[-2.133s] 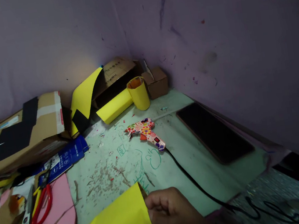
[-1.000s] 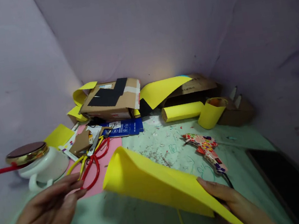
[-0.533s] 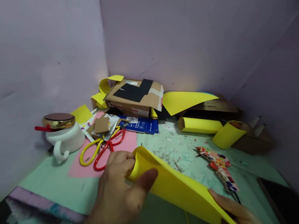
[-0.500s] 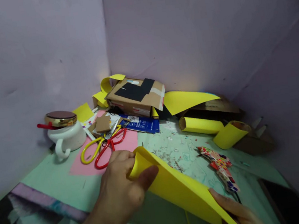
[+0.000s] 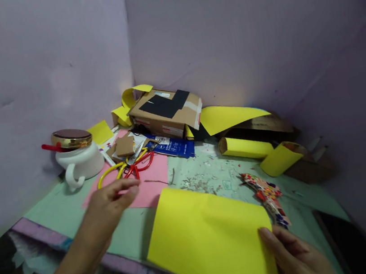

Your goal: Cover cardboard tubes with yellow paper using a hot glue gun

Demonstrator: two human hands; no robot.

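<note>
A yellow sheet (image 5: 207, 238) lies flat on the green desk (image 5: 60, 208) at the front. My right hand (image 5: 297, 257) rests on its right edge with fingers on the paper, holding it down. My left hand (image 5: 109, 206) hovers to the left of the sheet over the pink paper (image 5: 149, 185), fingers loosely extended, holding nothing. It is just short of the red and yellow scissors (image 5: 126, 170).
A white mug with a gold lid (image 5: 77, 158) stands at the left. A cardboard box (image 5: 166, 112), blue packet (image 5: 171, 147), yellow paper rolls (image 5: 245, 147) and a patterned glue gun (image 5: 268, 195) crowd the back. A dark phone (image 5: 351, 245) lies at the right.
My left hand let go of the curled yellow sheet and moved left toward the scissors. The sheet now lies flat, still under my right hand.
</note>
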